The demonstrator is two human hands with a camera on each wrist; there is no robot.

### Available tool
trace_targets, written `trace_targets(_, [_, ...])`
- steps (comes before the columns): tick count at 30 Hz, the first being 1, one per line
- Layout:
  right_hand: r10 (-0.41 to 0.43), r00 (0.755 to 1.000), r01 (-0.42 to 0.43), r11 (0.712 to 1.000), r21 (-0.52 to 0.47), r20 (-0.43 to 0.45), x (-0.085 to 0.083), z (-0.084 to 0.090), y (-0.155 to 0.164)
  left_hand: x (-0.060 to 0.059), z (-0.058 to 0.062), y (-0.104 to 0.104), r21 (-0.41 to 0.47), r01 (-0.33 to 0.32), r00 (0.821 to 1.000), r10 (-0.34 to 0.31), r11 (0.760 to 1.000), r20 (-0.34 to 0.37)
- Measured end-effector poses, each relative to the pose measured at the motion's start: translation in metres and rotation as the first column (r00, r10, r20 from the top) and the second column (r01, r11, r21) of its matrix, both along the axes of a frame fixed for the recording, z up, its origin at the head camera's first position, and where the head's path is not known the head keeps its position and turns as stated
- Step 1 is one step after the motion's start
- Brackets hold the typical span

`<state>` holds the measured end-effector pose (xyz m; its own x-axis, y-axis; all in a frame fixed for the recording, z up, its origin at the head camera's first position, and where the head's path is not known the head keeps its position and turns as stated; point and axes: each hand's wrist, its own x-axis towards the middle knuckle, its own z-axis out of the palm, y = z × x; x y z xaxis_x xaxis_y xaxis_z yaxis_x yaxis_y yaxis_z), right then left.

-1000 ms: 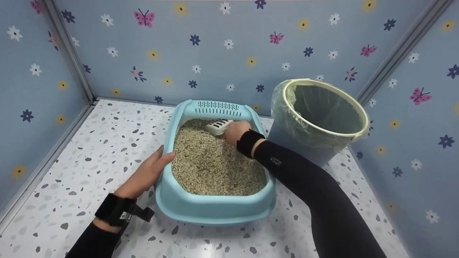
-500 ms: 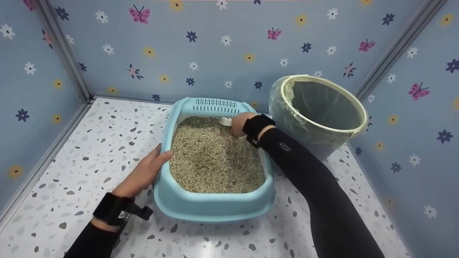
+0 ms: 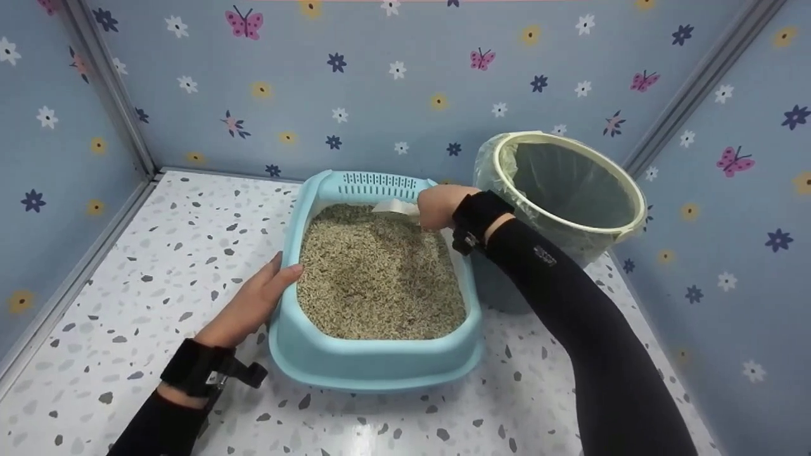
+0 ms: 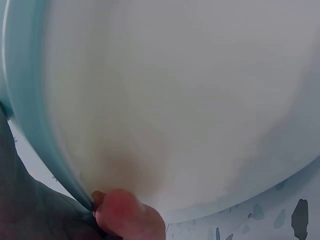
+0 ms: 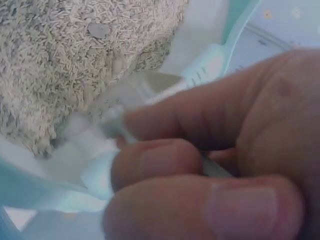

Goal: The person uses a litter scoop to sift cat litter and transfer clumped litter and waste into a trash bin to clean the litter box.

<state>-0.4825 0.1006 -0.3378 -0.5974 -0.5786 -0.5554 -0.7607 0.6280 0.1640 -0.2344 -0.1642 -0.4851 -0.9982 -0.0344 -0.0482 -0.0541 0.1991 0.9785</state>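
A light blue litter box holds grainy tan litter. My left hand grips its left side, thumb on the rim and fingers outside; in the left wrist view a fingertip touches the box's pale wall. At the back right of the box, my right hand holds a whitish litter scoop with curled fingers. The scoop's head is at the litter near the back wall, tilted and blurred in the right wrist view, where a small grey clump lies on the litter.
A bin with a cream rim and clear plastic liner stands right of the box, behind my right forearm. Blue flowered panels close in the back and both sides. The speckled white surface lies under everything.
My right hand has moved right and slightly back with the scoop, turning it so its slotted face no longer shows. My left hand has stayed on the box's side.
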Motion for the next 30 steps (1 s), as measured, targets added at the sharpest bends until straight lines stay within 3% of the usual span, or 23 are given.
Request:
trace_targets(2, [-0.002,0.999,0.002,1.000,-0.016,-0.035,0.007,-0.006,-0.003,0.001,0.000,-0.001,-0.003,0.000,1.000,0.000,1.000,-0.003])
trace_targets(6, [0.096,0.985,-0.096,0.995,0.007,-0.145,0.021,-0.020,-0.009,0.001,-0.001,-0.001,0.001,0.000,1.000,0.000,1.000,-0.006])
trace_targets(10, [0.182,0.931,-0.162,0.983,0.089,-0.315,0.029,-0.039,-0.015,0.001,-0.002,-0.001,-0.001,0.001,1.000,-0.001,1.000,-0.002])
trace_targets(14, [0.191,0.893,-0.133,0.977,0.167,-0.407,0.029,-0.054,-0.020,0.001,-0.001,0.000,0.000,0.007,1.000,-0.007,1.000,-0.011])
trace_targets(17, [0.155,0.891,-0.087,0.981,0.175,-0.427,0.029,-0.056,-0.020,0.000,0.000,0.001,0.005,0.007,1.000,-0.007,1.000,-0.016])
trace_targets(19, [0.131,0.901,-0.066,0.983,0.170,-0.413,0.029,-0.052,-0.017,0.000,0.001,0.001,0.013,0.009,1.000,-0.009,1.000,-0.015])
trace_targets(21, [0.092,0.927,-0.036,0.987,0.157,-0.362,0.028,-0.045,-0.014,0.000,0.001,0.001,0.018,0.012,1.000,-0.012,1.000,-0.009])
trace_targets(26, [0.001,0.992,0.016,0.992,0.128,-0.129,0.019,-0.019,-0.010,0.000,0.000,0.000,0.006,0.008,1.000,-0.008,1.000,0.001])
trace_targets(30, [-0.066,0.997,0.063,0.992,0.105,0.026,0.012,-0.005,-0.008,0.000,-0.001,-0.001,0.005,0.006,1.000,-0.006,1.000,-0.005])
